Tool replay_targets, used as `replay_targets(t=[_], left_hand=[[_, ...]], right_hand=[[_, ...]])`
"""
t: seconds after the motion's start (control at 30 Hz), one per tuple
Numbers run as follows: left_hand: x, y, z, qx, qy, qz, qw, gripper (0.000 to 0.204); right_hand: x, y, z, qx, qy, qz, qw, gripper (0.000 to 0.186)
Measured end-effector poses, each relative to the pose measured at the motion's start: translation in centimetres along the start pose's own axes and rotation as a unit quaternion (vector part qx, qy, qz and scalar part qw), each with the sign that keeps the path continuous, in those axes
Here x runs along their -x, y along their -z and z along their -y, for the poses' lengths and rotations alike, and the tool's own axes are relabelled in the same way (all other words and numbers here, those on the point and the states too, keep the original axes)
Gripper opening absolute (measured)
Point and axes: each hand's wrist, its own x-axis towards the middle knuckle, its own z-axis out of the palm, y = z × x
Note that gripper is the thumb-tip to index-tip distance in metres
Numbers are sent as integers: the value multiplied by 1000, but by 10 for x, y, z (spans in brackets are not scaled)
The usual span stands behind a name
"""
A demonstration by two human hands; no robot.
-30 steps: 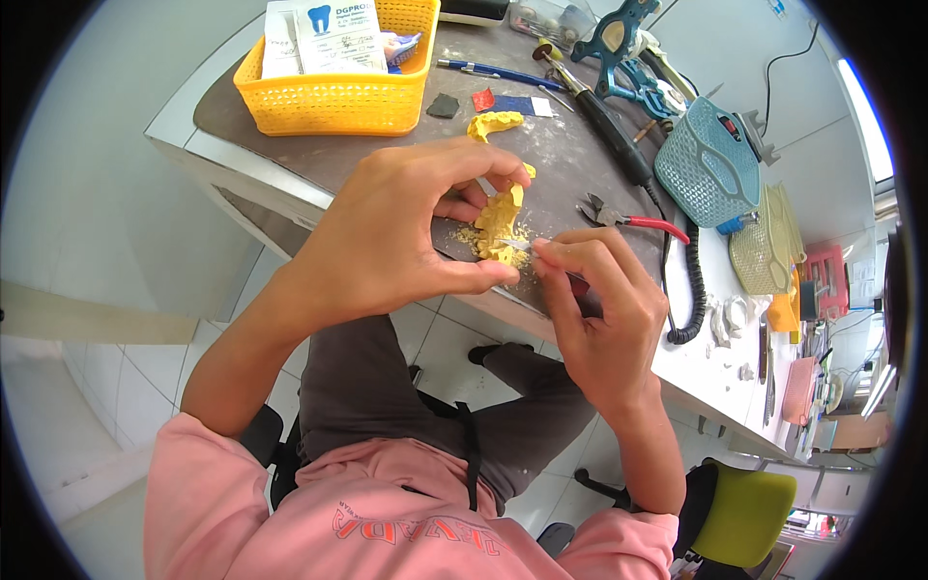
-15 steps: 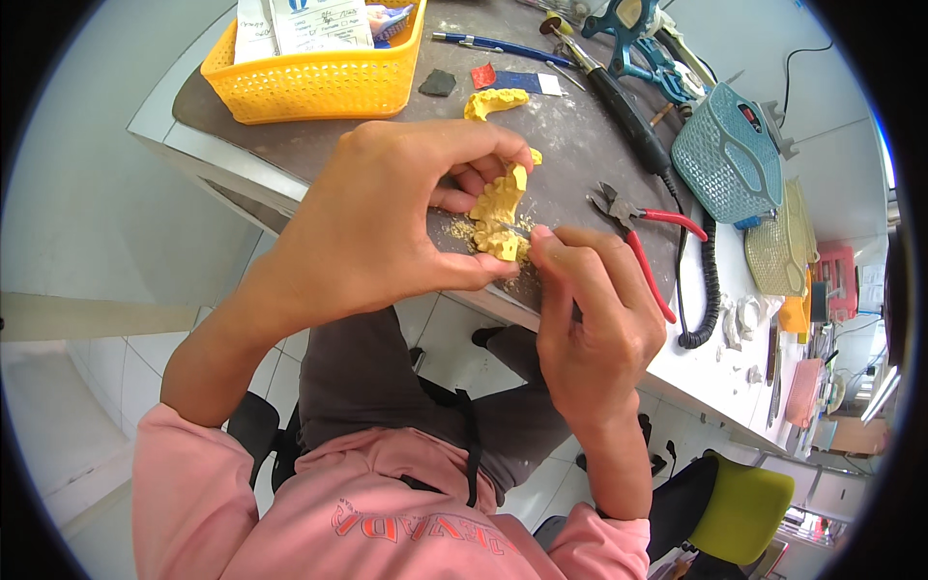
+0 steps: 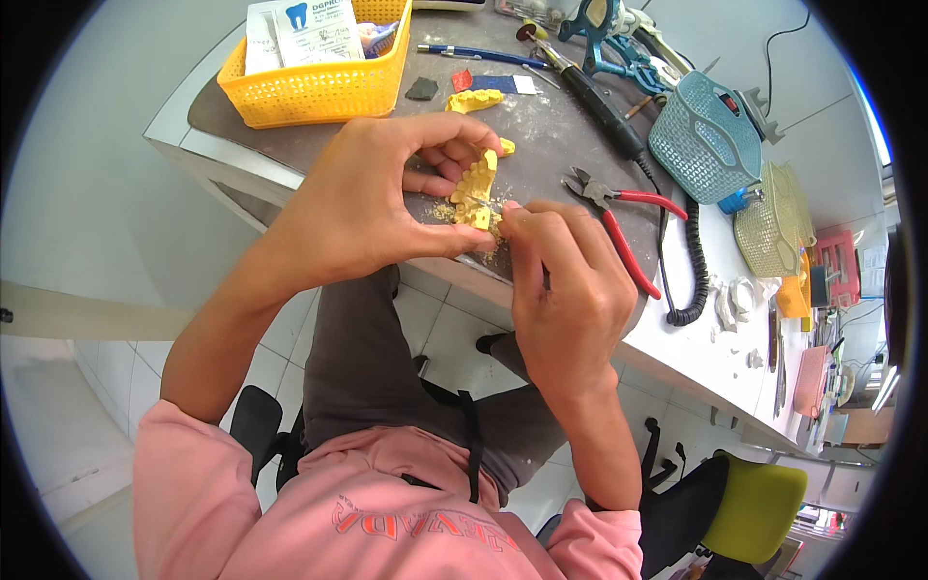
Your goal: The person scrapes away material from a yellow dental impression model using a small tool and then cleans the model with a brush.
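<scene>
Between the thumb and fingers of my left hand [image 3: 343, 203] is a yellow dental cast [image 3: 474, 184], arch-shaped with a row of teeth, held over the bench's front edge. My right hand [image 3: 575, 275] pinches a thin metal carving tool [image 3: 491, 206]. Its tip meets the lower part of the cast, while most of the handle is hidden by my fingers. Yellow plaster crumbs [image 3: 443, 212] lie on the bench under the cast. Another yellow cast piece [image 3: 474, 100] rests just beyond my left hand.
At the back left stands a yellow basket [image 3: 319, 97] with papers. Red-handled cutters [image 3: 619, 208], a black rotary handpiece [image 3: 604, 111] with a coiled cord [image 3: 698, 280], and a blue pen [image 3: 483, 53] lie on the bench [image 3: 541, 145]. A blue-grey basket [image 3: 706, 140] stands right.
The whole view has shifted, so bench and hands appear farther left. Both hands keep their hold, and the tool tip stays at the lower part of the cast.
</scene>
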Motion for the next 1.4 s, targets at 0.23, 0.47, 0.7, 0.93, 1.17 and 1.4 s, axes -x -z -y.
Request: replay_targets(t=[0.23,0.47,0.7,0.93,1.17,1.4], left_hand=[[0,0,0,15,-8,10,1000,63],[-4,4,0,15,0,24,1000,64],[-5,3,-5,12,16,20,1000,62],[1,2,-3,7,-15,23,1000,63],[4,2,0,42,-30,15,999,60],[7,-2,5,-2,-84,-6,996,60]], right_hand=[[-4,7,-3,-17,-9,42,999,23],[2,-5,0,36,20,-7,999,26],[-1,-15,0,46,48,-46,997,23],[2,11,-1,-65,-54,-27,996,15],[-1,17,-2,-100,-20,40,994,19],[-4,22,2,-89,-30,78,992,22]])
